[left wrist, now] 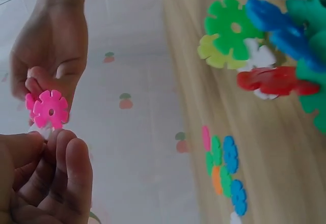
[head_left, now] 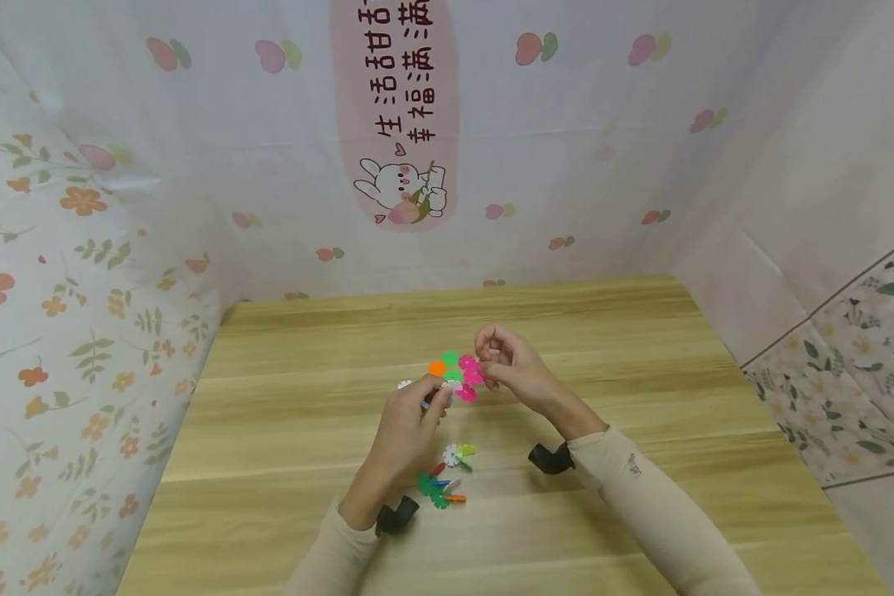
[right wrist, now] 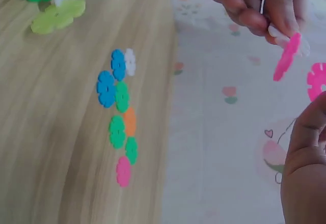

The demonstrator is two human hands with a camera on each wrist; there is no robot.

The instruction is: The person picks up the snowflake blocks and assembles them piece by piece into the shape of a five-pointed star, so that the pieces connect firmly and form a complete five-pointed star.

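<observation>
Between thumb and fingers, my left hand (head_left: pixel 406 422) pinches a white notched plastic disc (right wrist: pixel 304 47). A pink flower-shaped disc (right wrist: pixel 288 56) is joined to that white one and sticks out past the fingertips. Facing it, my right hand (head_left: pixel 520 371) holds another pink disc (right wrist: pixel 317 81) at its fingertips, a short way from the left hand's pieces. In the left wrist view the right hand (left wrist: pixel 51 51) is behind the joined pink disc (left wrist: pixel 51 109), which partly covers the other. Both hands are raised over the table, close together.
Loose discs lie in a group under the hands: blue (right wrist: pixel 106 89), green (right wrist: pixel 117 131), orange (right wrist: pixel 130 121), pink (right wrist: pixel 123 171) and white (right wrist: pixel 130 62). Nearer the body are a joined white, green and yellow-green piece (head_left: pixel 451 454) and a larger multicoloured cluster (head_left: pixel 439 490). Patterned curtains border the wooden table (head_left: pixel 283 430).
</observation>
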